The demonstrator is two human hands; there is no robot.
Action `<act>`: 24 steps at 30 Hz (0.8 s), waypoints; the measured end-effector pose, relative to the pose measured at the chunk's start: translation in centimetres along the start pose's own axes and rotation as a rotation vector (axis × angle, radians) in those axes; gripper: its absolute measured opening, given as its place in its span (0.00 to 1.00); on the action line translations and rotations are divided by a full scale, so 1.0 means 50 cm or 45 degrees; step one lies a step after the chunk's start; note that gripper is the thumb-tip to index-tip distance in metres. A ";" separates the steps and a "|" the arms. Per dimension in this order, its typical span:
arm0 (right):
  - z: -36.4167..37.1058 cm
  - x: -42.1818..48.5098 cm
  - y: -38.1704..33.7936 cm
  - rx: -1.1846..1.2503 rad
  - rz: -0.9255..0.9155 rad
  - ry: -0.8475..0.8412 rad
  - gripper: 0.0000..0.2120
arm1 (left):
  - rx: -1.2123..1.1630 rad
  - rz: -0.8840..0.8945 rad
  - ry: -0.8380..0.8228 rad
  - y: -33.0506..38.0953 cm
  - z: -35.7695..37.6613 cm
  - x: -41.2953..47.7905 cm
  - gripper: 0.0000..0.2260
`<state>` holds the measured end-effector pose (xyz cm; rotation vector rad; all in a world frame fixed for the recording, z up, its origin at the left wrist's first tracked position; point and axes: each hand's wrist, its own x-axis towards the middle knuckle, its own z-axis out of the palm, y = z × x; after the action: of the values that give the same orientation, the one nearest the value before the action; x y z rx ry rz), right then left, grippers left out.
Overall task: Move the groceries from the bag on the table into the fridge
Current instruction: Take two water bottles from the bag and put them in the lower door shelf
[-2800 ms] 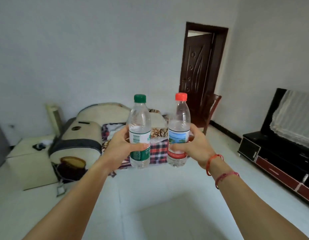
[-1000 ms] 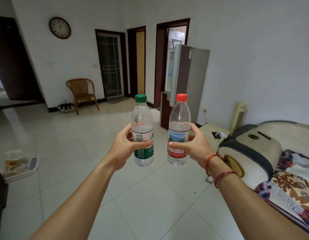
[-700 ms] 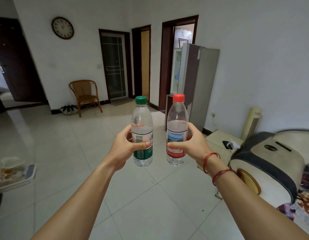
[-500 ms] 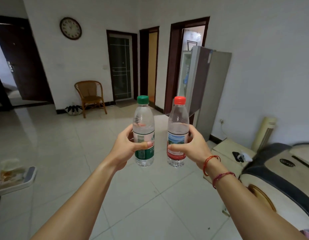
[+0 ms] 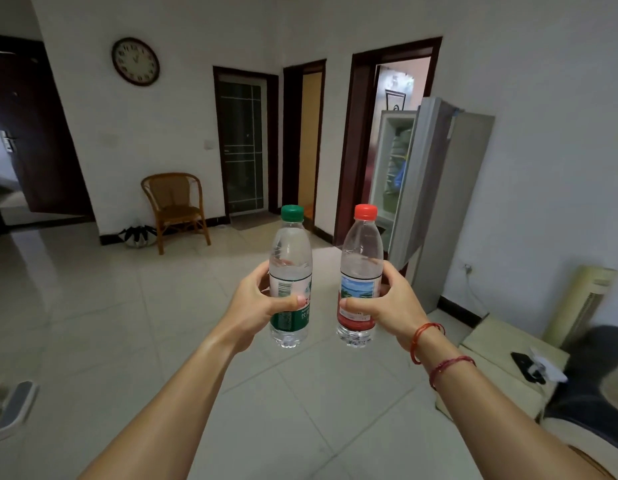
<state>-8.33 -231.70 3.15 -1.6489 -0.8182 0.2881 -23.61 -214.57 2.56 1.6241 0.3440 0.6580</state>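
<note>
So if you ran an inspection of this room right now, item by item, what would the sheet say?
Surface: glossy pale tiled floor; no table or bag in view.
Job's things: green-capped bottle and red-capped bottle, both upright, apart, carried in the air; fridge ahead on the right, door open.
Clutter: dark phone on a low cream cabinet; blurred tray at lower left.
Hands: left hand grips the green-capped bottle; right hand grips the red-capped bottle.
Cables: a thin cord runs down the wall beside the fridge.
Surroundings: wall clock, wicker chair, tower fan.
</note>
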 end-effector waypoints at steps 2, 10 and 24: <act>0.020 0.085 0.017 -0.024 0.023 0.005 0.34 | -0.002 -0.011 -0.010 -0.019 -0.025 0.089 0.26; 0.053 0.369 0.081 -0.033 0.082 0.100 0.32 | -0.029 -0.025 -0.093 -0.067 -0.074 0.401 0.25; 0.027 0.884 0.251 -0.052 0.121 0.110 0.30 | -0.063 -0.076 -0.114 -0.217 -0.049 0.939 0.28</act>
<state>27.14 -202.47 1.89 -1.7294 -0.6858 0.2664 13.60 -183.89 2.38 1.5849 0.3078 0.5427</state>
